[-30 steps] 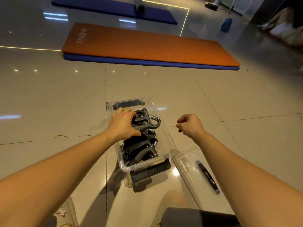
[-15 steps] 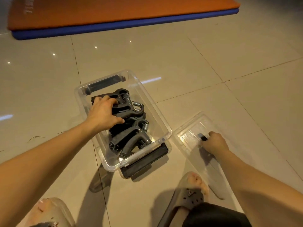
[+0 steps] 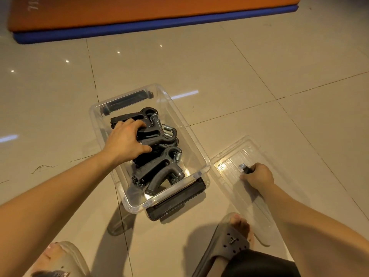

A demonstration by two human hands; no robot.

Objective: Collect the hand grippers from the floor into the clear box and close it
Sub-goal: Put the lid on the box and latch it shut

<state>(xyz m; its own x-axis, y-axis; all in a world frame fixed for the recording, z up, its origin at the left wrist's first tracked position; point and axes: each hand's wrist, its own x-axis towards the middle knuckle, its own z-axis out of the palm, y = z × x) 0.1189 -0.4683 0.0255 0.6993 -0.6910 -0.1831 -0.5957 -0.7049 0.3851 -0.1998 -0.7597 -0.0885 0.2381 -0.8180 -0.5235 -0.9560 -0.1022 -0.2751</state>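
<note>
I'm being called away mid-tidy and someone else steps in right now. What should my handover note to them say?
Left hand: inside the clear box, fingers curled over the top hand gripper.
Right hand: gripping the black handle of the lid, which lies on the floor to the right of the box.
Done: the hand grippers are piled in the box; none shows on the floor in view.
Left: take the left hand out, set the lid on the box and, likely, snap the black latches at its two ends.
</note>
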